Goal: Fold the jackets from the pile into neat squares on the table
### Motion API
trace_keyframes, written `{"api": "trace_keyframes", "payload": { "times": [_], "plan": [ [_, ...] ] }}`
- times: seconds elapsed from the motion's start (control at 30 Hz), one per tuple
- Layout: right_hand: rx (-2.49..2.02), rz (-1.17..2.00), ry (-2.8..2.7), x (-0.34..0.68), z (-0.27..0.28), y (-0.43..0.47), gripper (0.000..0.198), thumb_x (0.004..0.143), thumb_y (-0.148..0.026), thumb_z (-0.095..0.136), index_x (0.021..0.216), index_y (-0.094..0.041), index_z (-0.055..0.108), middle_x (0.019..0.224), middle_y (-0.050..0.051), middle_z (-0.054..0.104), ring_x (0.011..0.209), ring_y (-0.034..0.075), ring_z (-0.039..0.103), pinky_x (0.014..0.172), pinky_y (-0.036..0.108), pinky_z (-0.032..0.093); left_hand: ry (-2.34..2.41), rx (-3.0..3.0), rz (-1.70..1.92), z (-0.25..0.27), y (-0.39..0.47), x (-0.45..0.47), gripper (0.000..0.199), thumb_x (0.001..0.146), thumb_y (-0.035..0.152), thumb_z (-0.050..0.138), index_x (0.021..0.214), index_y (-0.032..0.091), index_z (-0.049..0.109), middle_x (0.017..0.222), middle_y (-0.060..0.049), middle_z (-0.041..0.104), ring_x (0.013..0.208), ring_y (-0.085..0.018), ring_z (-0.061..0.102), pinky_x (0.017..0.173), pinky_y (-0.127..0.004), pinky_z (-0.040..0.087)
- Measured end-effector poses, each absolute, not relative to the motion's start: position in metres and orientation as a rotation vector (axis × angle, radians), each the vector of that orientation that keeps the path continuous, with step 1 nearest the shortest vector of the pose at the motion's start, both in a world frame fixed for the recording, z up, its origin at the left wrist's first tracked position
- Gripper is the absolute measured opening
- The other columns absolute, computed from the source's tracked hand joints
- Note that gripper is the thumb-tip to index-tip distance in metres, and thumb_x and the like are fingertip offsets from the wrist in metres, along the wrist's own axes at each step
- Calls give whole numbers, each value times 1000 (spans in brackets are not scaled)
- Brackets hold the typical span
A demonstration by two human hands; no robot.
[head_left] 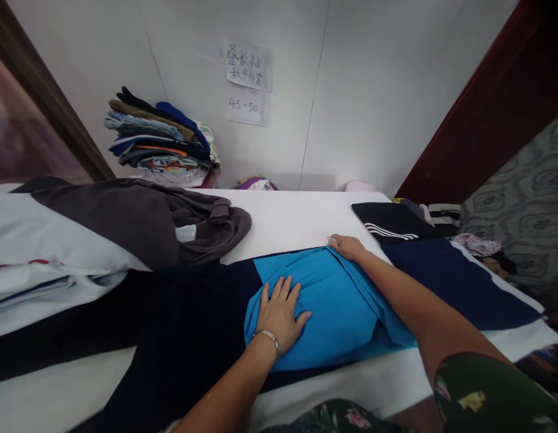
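Observation:
A garment in bright blue (337, 313) and dark navy (193, 319) lies across the white table in front of me. My left hand (281, 316), with a silver bracelet at the wrist, rests flat on the blue cloth with its fingers spread. At the far right edge of the blue part, my right hand (344, 245) pinches the cloth between thumb and fingers. The blue fabric is bunched and creased between my hands. Toward the left, the navy part runs under or beside other clothes; exactly where it ends I cannot tell.
A grey and white jacket (125, 222) is heaped at the left. Against the wall stands a stack of folded clothes (162, 135). Folded black (391, 221) and navy (454, 282) garments lie at the right of the white table (288, 213). Handwritten paper signs (249, 69) hang on the wall.

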State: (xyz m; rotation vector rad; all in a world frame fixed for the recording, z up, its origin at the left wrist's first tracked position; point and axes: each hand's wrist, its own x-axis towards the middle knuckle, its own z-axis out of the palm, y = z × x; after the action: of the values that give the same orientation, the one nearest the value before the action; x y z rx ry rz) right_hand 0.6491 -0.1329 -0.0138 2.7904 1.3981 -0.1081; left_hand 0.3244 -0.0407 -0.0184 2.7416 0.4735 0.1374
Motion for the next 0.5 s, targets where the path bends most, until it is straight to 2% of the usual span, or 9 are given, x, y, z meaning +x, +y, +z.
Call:
{"api": "trace_keyframes", "payload": {
  "times": [0.07, 0.13, 0.3, 0.4, 0.5],
  "plan": [
    [2823, -29, 1405, 646, -17, -135, 54, 94, -50, 33, 139, -20, 42, 131, 15, 57, 121, 31, 51, 93, 43, 41, 476, 2742, 142, -19, -40, 325, 66, 85, 60, 40, 142, 26, 40, 153, -8, 31, 142, -29, 21, 116, -56, 8],
    [2846, 18, 1418, 646, -15, -136, 55, 94, -49, 37, 141, -21, 40, 138, 13, 50, 127, 31, 44, 99, 46, 38, 476, 2743, 156, -20, -40, 325, 66, 85, 61, 39, 142, 27, 40, 153, -7, 32, 142, -29, 21, 116, -55, 8],
    [2957, 189, 1473, 644, 8, -141, 51, 96, -43, 32, 139, -18, 43, 144, 13, 44, 134, 26, 38, 107, 45, 32, 476, 2750, 158, -21, -40, 325, 67, 86, 62, 38, 142, 25, 39, 154, -8, 31, 143, -28, 20, 116, -55, 8],
    [2990, 342, 1549, 629, 12, -152, 53, 96, -48, 27, 140, -22, 43, 147, 11, 40, 138, 27, 31, 109, 51, 27, 475, 2764, 151, -20, -41, 324, 67, 86, 61, 39, 142, 24, 39, 153, -8, 30, 143, -29, 20, 116, -56, 9],
    [2889, 214, 1527, 606, -2, -162, 56, 95, -55, 25, 140, -26, 42, 150, 7, 37, 141, 28, 25, 111, 56, 19, 478, 2778, 170, -19, -42, 324, 67, 86, 62, 38, 142, 25, 39, 153, -7, 32, 143, -28, 21, 116, -56, 10]
  ]
}}
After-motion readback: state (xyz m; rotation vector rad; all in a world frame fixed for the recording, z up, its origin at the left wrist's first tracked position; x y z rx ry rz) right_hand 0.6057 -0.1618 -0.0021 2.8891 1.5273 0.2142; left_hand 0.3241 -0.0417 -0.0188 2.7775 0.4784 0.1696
